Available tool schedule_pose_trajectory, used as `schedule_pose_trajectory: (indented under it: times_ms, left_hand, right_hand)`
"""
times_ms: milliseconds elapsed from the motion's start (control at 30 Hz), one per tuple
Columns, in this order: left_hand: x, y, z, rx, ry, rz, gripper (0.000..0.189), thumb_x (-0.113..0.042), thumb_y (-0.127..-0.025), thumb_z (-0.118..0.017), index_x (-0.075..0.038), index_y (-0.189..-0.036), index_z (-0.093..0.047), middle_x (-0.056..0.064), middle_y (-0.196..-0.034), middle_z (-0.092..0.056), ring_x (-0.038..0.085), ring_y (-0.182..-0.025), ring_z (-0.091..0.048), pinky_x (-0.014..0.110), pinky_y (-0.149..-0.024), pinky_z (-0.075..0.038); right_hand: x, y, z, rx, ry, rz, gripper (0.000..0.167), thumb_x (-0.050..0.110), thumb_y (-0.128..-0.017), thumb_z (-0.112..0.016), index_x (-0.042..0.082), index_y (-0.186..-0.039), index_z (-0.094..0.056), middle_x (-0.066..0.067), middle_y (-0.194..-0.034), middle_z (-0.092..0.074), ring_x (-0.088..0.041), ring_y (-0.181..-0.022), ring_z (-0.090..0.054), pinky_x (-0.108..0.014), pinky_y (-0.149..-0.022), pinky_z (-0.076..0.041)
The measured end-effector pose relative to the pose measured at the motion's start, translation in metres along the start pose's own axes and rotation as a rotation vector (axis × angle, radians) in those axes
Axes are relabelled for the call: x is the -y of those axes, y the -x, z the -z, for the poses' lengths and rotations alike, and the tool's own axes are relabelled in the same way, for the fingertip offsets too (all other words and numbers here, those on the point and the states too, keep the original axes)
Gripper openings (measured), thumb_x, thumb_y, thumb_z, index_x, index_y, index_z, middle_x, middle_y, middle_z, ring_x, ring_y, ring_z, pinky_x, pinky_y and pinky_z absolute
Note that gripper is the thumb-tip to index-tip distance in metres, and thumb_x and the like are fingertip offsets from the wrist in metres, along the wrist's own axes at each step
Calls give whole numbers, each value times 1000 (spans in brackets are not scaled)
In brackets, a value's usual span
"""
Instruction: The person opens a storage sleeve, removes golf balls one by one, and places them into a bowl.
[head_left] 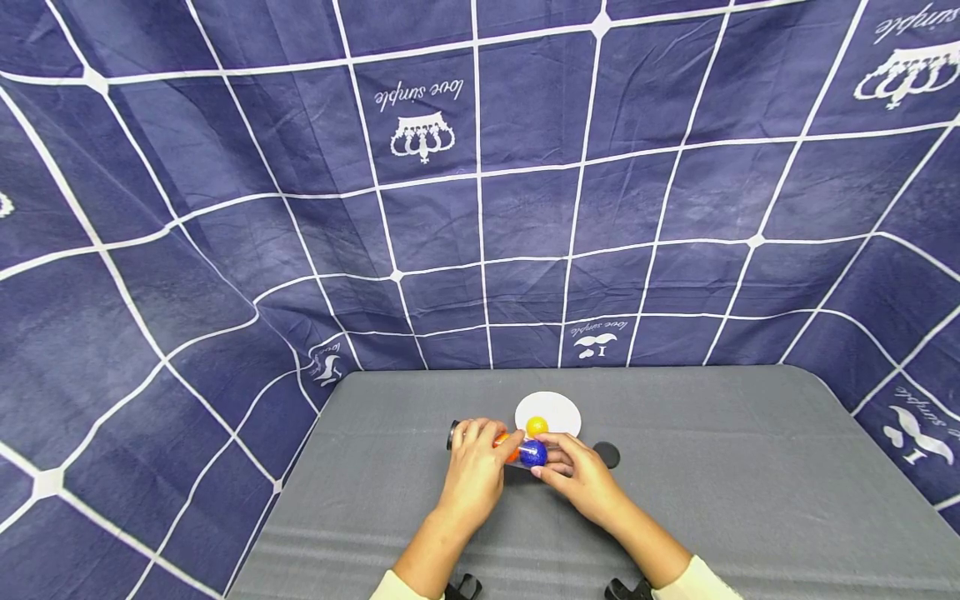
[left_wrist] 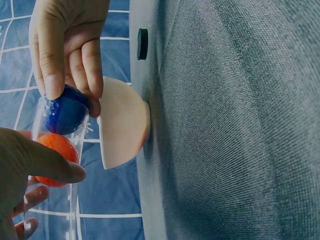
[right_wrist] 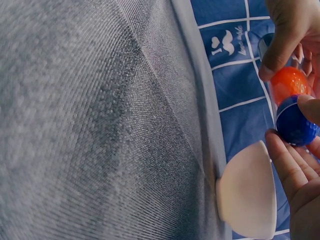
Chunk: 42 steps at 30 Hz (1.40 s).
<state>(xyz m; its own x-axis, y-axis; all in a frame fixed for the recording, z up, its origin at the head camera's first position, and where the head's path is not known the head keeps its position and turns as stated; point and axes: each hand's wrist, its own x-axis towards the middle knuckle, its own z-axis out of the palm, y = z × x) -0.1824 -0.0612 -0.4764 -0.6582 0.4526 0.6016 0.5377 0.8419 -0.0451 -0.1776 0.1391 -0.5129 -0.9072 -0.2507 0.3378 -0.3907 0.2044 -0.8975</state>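
Observation:
My left hand (head_left: 474, 467) grips a clear plastic tube (left_wrist: 73, 200) held sideways above the table, its black end (head_left: 452, 435) pointing left. An orange golf ball (left_wrist: 57, 155) sits inside, behind the left thumb. At the tube's right-hand mouth, a blue golf ball (head_left: 533, 453) is pinched by the thumb and fingers of my right hand (head_left: 585, 479). In the left wrist view the blue ball lies partly within the tube's rim, close to the orange one. Just beyond the hands stands a white bowl (head_left: 562, 408) with a yellow ball (head_left: 537, 426) in it.
A black round cap (head_left: 607, 455) lies on the grey cloth-covered table (head_left: 720, 467), right of the bowl. Blue cloth (head_left: 525, 208) with white lines hangs behind the table and at both sides. Black wrist mounts (head_left: 467, 587) show at the lower edge.

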Motion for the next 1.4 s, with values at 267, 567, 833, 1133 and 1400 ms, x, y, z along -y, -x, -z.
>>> schedule_pose_trajectory:
  times_ms: [267,567,833,1133,1400]
  left_hand:
    - [2,2,-1,-10,27,9,60,1,-66,-78,-29,-118,-74,-3,-107,-67,23,-107,-60,47,-101,-42]
    - [4,4,-3,-16,87,38,68,-1,-61,-85,-30,-121,-72,-3,-110,-66,23,-109,-58,45,-98,-41]
    - [4,5,-3,-24,133,82,65,-3,-63,-87,-28,-121,-72,-3,-111,-67,22,-110,-59,44,-99,-41]
    - [7,6,-6,-80,172,98,59,-4,-68,-85,-26,-121,-72,-2,-110,-67,22,-109,-60,44,-97,-43]
    - [12,8,-9,-88,194,136,63,-1,-67,-86,-26,-124,-72,1,-114,-68,27,-109,-60,47,-99,-42]
  right_hand:
    - [2,0,1,-19,3,48,46,10,-88,-77,-6,-128,-60,-22,-118,-64,-31,-102,-72,-25,-86,-59]
    - [7,-1,4,-34,31,102,46,10,-87,-77,-7,-128,-61,-19,-117,-66,-27,-99,-73,-27,-85,-60]
    - [8,-2,7,-49,56,125,44,9,-88,-76,-5,-127,-62,-18,-116,-67,-18,-98,-73,-25,-84,-60]
    - [12,-6,9,-72,58,110,44,8,-87,-78,-1,-127,-64,-16,-117,-67,-8,-99,-71,-24,-85,-59]
    - [14,-11,15,-113,114,136,43,5,-86,-77,2,-127,-64,-16,-115,-66,-19,-96,-72,-25,-83,-60]
